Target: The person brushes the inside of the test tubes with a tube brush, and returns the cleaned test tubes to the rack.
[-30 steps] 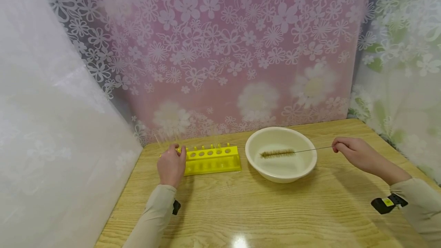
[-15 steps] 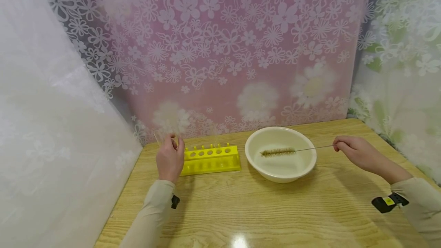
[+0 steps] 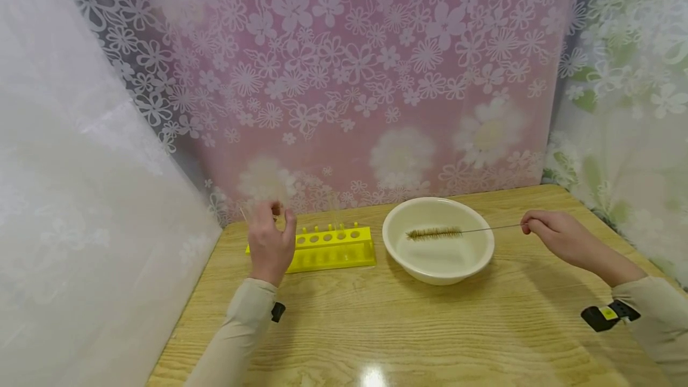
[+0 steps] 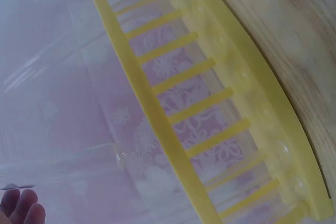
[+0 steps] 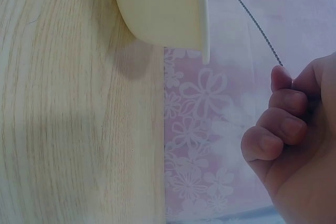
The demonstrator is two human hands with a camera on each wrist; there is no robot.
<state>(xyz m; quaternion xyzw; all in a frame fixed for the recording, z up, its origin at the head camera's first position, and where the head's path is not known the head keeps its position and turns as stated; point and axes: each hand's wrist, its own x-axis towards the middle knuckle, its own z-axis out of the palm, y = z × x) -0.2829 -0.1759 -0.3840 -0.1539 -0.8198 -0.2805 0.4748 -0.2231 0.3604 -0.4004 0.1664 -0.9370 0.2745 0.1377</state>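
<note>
My left hand (image 3: 271, 243) is over the left end of a yellow test tube rack (image 3: 330, 258). In the left wrist view its fingertips (image 4: 23, 205) hold a clear test tube (image 4: 73, 169), whose lower end is above the rack's top bar. The hand hides this tube in the head view. My right hand (image 3: 556, 235) grips the thin wire handle of a test tube brush (image 3: 434, 233), fingers curled round it. The brush's tan bristles lie level over the cream basin (image 3: 438, 270), beside the rack.
Other clear tubes (image 3: 335, 214) stand in the rack, near its right part and at its left end, hard to make out. The wooden table (image 3: 408, 327) meets a pink flowered curtain (image 3: 344, 106) behind and pale sheets at both sides.
My left hand has risen from the rack with a test tube and shifted slightly right. My right hand and the brush have barely moved.
</note>
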